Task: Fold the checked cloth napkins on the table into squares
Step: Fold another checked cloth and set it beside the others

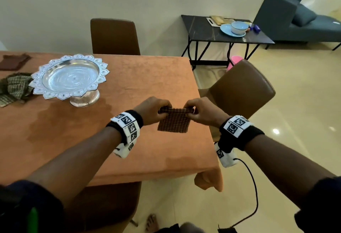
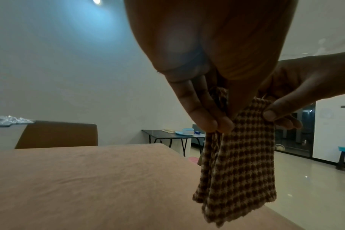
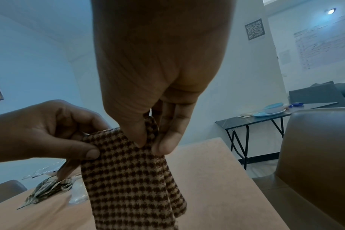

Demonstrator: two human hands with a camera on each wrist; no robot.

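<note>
The brown checked napkin [image 1: 173, 121] is being held above the desk [image 1: 77, 122], hanging straight down, its top corners pinched evenly by the left hand [image 1: 150, 111] and right hand [image 1: 202, 111].

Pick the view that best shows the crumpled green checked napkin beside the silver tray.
Head view: the green checked napkin lies crumpled, unfolded, left of the silver tray. The right wrist view shows it small and partly hidden. The left wrist view misses it.
</note>
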